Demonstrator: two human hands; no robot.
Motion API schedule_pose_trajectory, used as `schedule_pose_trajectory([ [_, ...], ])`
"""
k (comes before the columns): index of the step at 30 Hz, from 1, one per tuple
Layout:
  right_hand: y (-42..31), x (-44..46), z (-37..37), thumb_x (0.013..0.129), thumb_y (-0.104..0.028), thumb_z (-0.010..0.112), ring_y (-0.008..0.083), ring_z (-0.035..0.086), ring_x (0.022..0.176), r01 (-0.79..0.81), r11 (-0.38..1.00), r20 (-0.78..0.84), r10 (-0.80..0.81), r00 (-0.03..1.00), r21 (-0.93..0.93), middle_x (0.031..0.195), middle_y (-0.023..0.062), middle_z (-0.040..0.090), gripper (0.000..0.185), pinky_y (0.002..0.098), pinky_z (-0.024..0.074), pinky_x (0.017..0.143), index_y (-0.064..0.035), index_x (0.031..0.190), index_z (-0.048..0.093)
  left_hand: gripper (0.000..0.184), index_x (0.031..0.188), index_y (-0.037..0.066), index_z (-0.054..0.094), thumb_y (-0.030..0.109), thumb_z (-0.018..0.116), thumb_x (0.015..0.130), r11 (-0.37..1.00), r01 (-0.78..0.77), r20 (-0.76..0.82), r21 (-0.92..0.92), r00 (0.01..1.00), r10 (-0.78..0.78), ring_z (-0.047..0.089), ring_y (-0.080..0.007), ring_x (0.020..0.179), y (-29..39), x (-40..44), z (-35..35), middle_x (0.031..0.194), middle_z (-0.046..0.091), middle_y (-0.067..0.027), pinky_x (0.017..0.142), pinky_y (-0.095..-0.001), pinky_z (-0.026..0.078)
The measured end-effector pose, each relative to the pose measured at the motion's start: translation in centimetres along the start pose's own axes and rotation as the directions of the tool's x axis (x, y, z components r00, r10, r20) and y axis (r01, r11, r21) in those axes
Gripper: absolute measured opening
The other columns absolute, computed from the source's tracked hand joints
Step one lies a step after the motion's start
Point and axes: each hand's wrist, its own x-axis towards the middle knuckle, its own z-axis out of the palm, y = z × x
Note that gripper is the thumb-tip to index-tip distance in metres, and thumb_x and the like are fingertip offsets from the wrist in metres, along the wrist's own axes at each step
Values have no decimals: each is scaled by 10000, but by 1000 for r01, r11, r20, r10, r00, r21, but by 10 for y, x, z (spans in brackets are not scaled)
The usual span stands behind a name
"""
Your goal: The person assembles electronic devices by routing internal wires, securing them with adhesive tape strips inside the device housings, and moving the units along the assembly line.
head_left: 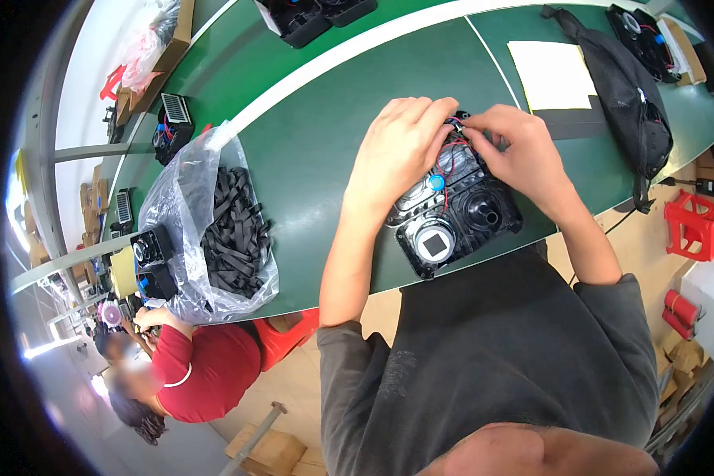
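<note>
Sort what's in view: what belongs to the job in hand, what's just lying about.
Job in hand:
casing, with both hands at its far end
red wires
blue part

Apparently just lying about:
backpack
paper
far-right red stool
straps, bagged and untouched, though possibly related

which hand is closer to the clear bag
Left. The left hand is at the far end of the black housing, to the right of the clear bag; the right hand is farther right, beyond the left.
</note>
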Motion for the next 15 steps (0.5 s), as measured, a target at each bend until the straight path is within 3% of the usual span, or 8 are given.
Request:
schedule_pose_trajectory([
  [3,-6,5,4,864,-81,775,256,667,903,97,960,-44,-112,993,-261,962,83,638,117,390,561,747,-53,967,823,211,1063,55,703,93,805,882,999,31,-37,-17,999,-32,715,-324,925,2,-1,4,934,730,-115,870,-435,566],
  [6,-6,10,10,830,-112,747,257,623,985,104,908,49,-91,995,-406,1014,76,598,87,394,553,795,-72,857,820,178,1010,53,705,74,801,862,997,-49,3,64,999,49,707,-323,912,-2,-2,6,904,708,-113,862,-426,568],
  [10,0,22,14,809,-124,711,269,611,987,253,830,107,-231,967,-497,998,75,620,100,399,540,786,-77,750,777,195,1053,76,768,110,784,862,968,-91,112,234,992,67,690,-298,1024,2,-6,-1,1037,705,-85,962,-418,527],
  [12,1,25,14,805,-122,701,276,611,1008,280,819,133,-247,960,-500,995,80,625,110,403,533,788,-68,724,754,237,1096,91,782,148,780,867,964,-33,205,265,978,-24,676,-282,1077,3,-10,-2,1096,700,-75,992,-415,502],
  [15,4,30,16,797,-111,705,275,608,1029,221,838,200,-137,970,-498,985,81,630,90,402,530,816,-55,748,756,274,1132,111,792,190,779,870,967,22,298,254,949,-100,663,-263,1114,2,-7,-5,1131,689,-67,991,-410,484],
])
